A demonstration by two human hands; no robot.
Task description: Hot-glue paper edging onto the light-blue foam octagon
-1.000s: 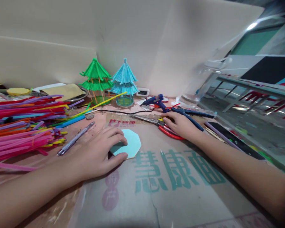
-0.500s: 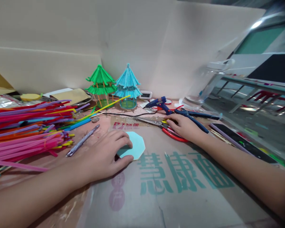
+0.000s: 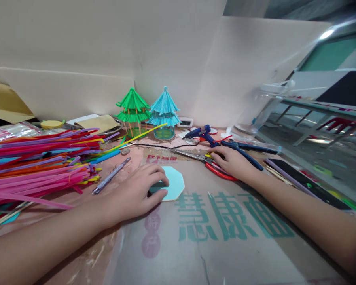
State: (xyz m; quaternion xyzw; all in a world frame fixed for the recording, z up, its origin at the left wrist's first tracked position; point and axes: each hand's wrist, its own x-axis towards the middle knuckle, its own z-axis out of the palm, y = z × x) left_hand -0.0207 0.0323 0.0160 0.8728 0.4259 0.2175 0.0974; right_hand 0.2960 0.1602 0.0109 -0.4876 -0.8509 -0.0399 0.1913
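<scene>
My left hand [image 3: 141, 190] rests low over a light blue octagonal card [image 3: 173, 183] on the plastic-covered board. Its thumb lies at the card's near edge, and its bent fingers cover the left part. To the right, my right hand [image 3: 228, 160] has its fingers curled on the red-handled scissors [image 3: 221, 173]. The blades lie flat and point left; my fingers hide part of the handles. Just behind them are a dark blue glue gun [image 3: 197, 133] and blue-handled pliers [image 3: 246, 152].
Bundled pipe cleaners [image 3: 44, 166] cover the left side, with a pen [image 3: 111, 176] beside them. Green [image 3: 133, 109] and blue [image 3: 165, 109] pavilion models stand at the back, near a small digital clock [image 3: 185, 122]. A clear plastic jug [image 3: 259, 105] and dark phone-like slab [image 3: 305, 180] are at right.
The whole view has shifted slightly, so things appear a little farther right and lower. Both hands keep their places on the card and the scissors.
</scene>
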